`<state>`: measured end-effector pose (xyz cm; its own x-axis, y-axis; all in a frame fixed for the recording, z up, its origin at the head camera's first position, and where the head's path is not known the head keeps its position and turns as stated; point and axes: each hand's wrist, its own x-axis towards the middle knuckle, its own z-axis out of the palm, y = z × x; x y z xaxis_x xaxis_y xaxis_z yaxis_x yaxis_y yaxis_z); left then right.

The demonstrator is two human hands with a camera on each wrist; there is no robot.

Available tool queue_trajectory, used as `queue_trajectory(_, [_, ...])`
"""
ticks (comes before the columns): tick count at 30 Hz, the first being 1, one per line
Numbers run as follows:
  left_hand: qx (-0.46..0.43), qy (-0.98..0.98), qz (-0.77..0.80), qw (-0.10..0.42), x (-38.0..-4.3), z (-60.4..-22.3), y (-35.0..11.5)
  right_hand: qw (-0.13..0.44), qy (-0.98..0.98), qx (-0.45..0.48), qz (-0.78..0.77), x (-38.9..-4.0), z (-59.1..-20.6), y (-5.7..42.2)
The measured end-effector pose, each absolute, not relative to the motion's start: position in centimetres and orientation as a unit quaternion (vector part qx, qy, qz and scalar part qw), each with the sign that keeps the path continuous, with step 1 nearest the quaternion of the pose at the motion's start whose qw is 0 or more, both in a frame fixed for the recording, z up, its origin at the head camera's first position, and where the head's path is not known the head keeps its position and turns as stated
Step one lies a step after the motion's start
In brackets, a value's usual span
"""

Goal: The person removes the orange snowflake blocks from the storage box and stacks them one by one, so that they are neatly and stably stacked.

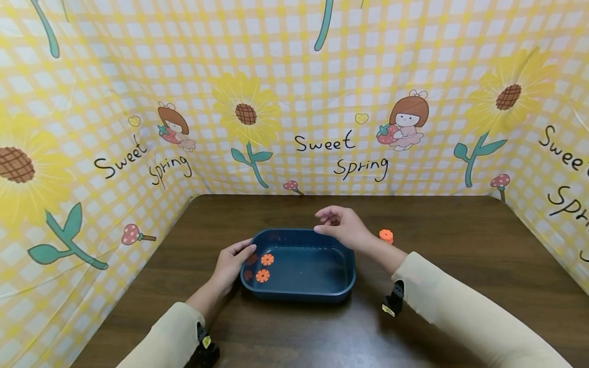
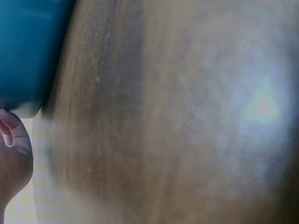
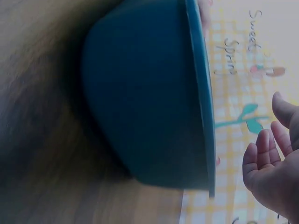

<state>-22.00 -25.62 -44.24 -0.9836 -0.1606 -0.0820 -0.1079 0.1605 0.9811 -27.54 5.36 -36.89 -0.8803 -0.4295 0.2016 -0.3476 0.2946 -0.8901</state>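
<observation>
A dark blue rectangular tub (image 1: 301,294) stands on the table. Two orange notched discs (image 1: 263,276), like flower-shaped plastic pieces, lie at its left end, with reflections on the wall beside them. My left hand (image 1: 228,266) grips the left rim, its thumb on top; the left wrist view catches that hand (image 2: 15,163) only at the edge, below the tub (image 2: 28,51). Over the tub's back right rim hovers my right hand (image 1: 344,225), fingers loosely bent around nothing. In the right wrist view this hand (image 3: 275,161) is apart from the tub's outer wall (image 3: 145,98).
More orange notched pieces (image 1: 386,235) sit on the table just behind my right forearm, partly hidden by it. The brown wooden table (image 1: 294,337) meets a yellow checked cloth (image 1: 313,112) at the back and sides.
</observation>
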Motion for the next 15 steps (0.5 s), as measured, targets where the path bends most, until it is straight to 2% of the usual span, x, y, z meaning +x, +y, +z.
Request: queue_trajectory(15, [0.092,-0.757,-0.647,0.018,-22.0,-44.2,-25.6,0.085,0.796,-0.279,-0.53,-26.3,-38.6,-0.3])
